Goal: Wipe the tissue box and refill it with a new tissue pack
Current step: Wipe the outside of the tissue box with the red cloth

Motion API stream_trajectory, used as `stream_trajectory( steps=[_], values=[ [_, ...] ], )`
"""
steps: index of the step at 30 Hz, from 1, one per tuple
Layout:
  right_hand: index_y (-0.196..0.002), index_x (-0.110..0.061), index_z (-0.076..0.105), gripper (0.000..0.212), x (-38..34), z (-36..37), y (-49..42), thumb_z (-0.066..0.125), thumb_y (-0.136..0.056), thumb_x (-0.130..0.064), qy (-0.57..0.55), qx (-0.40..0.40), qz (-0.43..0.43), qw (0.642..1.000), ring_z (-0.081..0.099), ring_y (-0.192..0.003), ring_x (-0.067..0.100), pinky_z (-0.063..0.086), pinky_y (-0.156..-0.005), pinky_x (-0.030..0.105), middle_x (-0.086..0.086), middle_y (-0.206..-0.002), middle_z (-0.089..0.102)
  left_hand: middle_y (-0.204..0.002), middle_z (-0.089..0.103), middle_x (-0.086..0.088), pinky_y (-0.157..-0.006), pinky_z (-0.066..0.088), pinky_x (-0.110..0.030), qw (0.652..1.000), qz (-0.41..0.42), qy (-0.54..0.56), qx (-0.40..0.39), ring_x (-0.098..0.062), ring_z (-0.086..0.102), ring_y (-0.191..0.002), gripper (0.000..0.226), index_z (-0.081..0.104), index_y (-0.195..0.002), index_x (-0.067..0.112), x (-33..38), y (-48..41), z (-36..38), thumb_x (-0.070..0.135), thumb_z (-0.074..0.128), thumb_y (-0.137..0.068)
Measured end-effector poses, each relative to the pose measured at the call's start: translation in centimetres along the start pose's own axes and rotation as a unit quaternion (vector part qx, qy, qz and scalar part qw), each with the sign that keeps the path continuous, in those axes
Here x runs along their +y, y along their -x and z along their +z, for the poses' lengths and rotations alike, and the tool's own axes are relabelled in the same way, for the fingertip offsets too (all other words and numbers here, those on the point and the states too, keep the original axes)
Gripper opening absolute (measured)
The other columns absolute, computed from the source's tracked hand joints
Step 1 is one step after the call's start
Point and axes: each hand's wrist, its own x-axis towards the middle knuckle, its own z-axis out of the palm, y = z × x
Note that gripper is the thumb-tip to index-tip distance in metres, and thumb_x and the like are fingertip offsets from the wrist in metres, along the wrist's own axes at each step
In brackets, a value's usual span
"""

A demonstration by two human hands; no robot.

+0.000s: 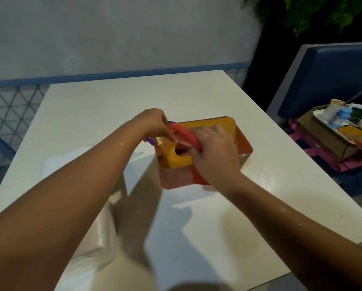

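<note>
One tissue box [175, 178] sits mid-table [112, 101], one yellow lid [213, 127] on it. Your left hand [152, 122] pinches one red cloth [182, 135]; your right hand [215, 152] grips its other end over the lid. One tissue pack [66, 162] lies to the left.

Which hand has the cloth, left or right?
The right hand, gripping the red cloth on the yellow lid; the left hand sits at the box's far-left corner.
</note>
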Motion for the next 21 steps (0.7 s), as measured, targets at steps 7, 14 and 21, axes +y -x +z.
stream_trajectory(
  steps=[7,14,21],
  values=[
    [-0.107,-0.022,0.067,0.025,3.7,-1.9,-1.7,0.049,-0.094,-0.032,-0.014,-0.051,0.139,0.989,0.049,-0.106,0.023,0.029,-0.068,0.027,-0.002,-0.104,0.066,-0.135,0.047,-0.01,-0.076,0.051,-0.036,0.984,-0.03,0.167,0.05,-0.03,0.051,-0.114,0.058,0.046,-0.131,0.015,-1.1,0.5,0.9,0.027,0.072,-0.08],
    [-0.089,-0.016,0.066,0.029,4.6,-2.6,-2.7,0.05,-0.093,-0.039,0.007,-0.09,0.176,0.98,0.055,-0.088,0.027,0.034,-0.065,0.029,0.001,-0.087,0.057,-0.135,0.05,-0.008,-0.079,0.043,-0.028,0.981,-0.004,0.121,0.155,-0.027,0.052,-0.117,0.046,0.052,-0.127,0.017,-1.2,1.1,1.1,0.03,0.067,-0.085],
    [-0.102,-0.012,0.067,0.035,11.3,-4.8,-2.3,0.047,-0.095,-0.04,0.088,-0.002,0.284,0.955,0.057,-0.089,0.033,0.042,-0.068,0.036,0.012,-0.095,0.061,-0.134,0.046,-0.008,-0.085,0.048,-0.035,0.986,-0.013,0.074,0.148,-0.029,0.052,-0.115,0.065,0.045,-0.133,0.021,-1.1,1.7,3.0,0.036,0.074,-0.077]
  ],
)
